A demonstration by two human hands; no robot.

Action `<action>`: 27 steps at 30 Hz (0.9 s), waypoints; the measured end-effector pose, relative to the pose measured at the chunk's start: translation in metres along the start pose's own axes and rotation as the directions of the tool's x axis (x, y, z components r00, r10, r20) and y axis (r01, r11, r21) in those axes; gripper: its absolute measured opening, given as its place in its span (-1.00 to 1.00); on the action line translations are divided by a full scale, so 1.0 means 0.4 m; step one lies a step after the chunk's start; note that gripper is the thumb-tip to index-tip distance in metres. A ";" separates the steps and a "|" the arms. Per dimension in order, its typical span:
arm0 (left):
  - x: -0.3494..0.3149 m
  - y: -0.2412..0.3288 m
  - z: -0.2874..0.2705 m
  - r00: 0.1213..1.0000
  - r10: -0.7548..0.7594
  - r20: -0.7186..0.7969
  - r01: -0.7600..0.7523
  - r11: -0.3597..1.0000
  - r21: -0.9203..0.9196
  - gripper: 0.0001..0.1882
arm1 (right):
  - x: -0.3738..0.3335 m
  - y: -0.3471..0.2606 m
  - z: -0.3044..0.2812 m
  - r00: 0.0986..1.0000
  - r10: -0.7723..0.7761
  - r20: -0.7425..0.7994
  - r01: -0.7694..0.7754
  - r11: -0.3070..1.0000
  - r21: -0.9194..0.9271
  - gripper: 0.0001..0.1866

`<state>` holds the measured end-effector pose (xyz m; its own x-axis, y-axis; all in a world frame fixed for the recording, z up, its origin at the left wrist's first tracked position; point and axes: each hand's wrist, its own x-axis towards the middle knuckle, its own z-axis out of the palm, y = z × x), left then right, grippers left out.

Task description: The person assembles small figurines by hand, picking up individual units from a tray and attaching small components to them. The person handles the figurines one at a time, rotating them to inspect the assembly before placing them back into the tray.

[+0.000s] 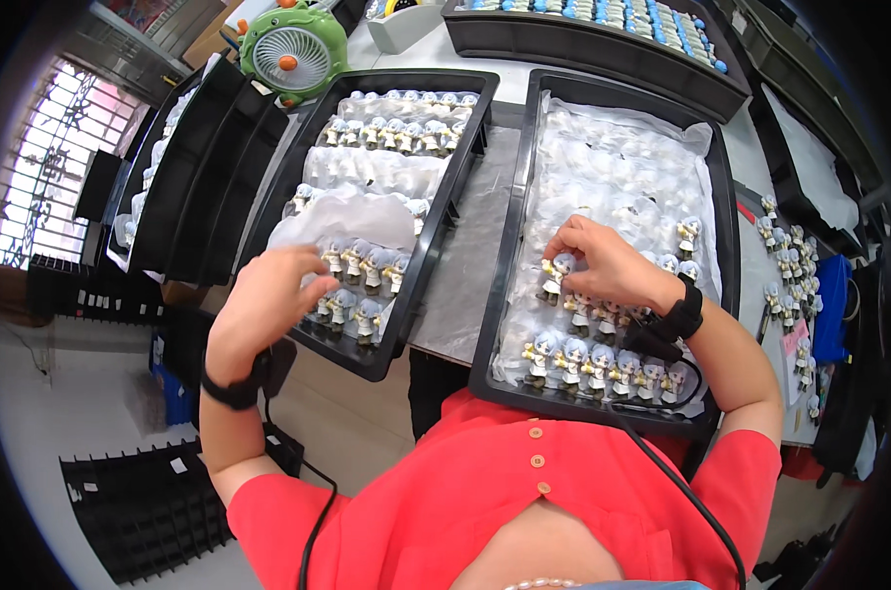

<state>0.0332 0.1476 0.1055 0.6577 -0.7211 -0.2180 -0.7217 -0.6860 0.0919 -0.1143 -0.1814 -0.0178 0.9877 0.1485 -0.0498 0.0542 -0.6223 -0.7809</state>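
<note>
My right hand [603, 264] is closed on a small figurine [554, 279] with pale blue hair, a white outfit and dark legs, pinched between thumb and fingers above the right tray [512, 280]. Below it, a row of like figurines [599, 366] lies on white tissue along that tray's near side. Over the near left edge of the left tray [436, 211] is my left hand [273, 295], fingers curved and thumb apart, with nothing visible between them. Close to its fingertips lie more figurines [367, 264] and a folded white tissue sheet [352, 218].
Loose figurines [788, 258] stand on the table at the right, near a blue bin [832, 310]. A green fan [296, 51] is at the back left. Another black tray [603, 51] holds blue-topped pieces at the back. Stacked trays [205, 177] lean at the left. Black cables run from both wristbands.
</note>
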 end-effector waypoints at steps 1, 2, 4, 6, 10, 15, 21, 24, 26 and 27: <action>-0.004 0.039 -0.028 0.996 0.055 0.066 -0.048 0.993 -0.110 -0.82 | 0.002 -0.004 -0.003 1.000 -0.023 -0.018 0.023 1.000 0.006 -0.64; -0.020 0.072 -0.042 0.995 0.095 0.029 -0.083 0.956 -0.283 -0.83 | 0.005 -0.016 -0.008 0.998 -0.044 -0.041 0.047 0.997 0.058 -0.64; -0.022 0.129 -0.044 0.983 0.169 -0.069 -0.177 0.787 -0.591 -0.84 | 0.008 -0.027 -0.018 0.992 -0.071 -0.100 0.086 0.984 0.153 -0.64; 0.014 0.183 -0.013 0.964 0.205 -0.172 -0.266 0.661 -0.702 -0.76 | 0.009 -0.032 -0.026 0.986 -0.079 -0.148 0.116 0.959 0.258 -0.64; 0.148 0.246 0.086 0.951 0.280 -0.131 -0.265 0.521 -0.812 -0.56 | 0.003 -0.059 -0.041 0.967 -0.032 -0.251 0.157 0.856 0.493 -0.66; 0.252 0.304 0.126 0.933 0.360 -0.025 -0.159 0.348 -0.924 -0.55 | -0.003 -0.041 -0.056 0.972 -0.020 -0.233 0.169 0.749 0.640 -0.61; 0.277 0.310 0.175 0.929 0.369 0.016 0.018 -0.002 -1.000 -0.58 | 0.012 -0.022 -0.064 0.981 0.024 -0.192 0.122 0.696 0.708 -0.63; 0.277 0.306 0.178 0.940 0.341 0.018 0.033 -0.040 -0.999 -0.61 | 0.020 -0.017 -0.052 0.975 0.005 -0.224 0.158 0.692 0.705 -0.63; 0.276 0.308 0.178 0.948 0.318 0.029 0.051 -0.060 -0.997 -0.63 | 0.025 -0.001 -0.040 0.971 -0.007 -0.237 0.179 0.681 0.710 -0.64; 0.277 0.309 0.177 0.951 0.306 0.042 0.067 -0.072 -0.995 -0.64 | 0.025 0.005 -0.035 0.970 -0.013 -0.242 0.187 0.676 0.713 -0.64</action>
<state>0.0015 -0.0103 0.0237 0.3959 -0.8916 -0.2197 0.3102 -0.0953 0.9459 -0.1024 -0.1920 -0.0111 0.9930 -0.0342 0.1127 0.1167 0.1555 -0.9809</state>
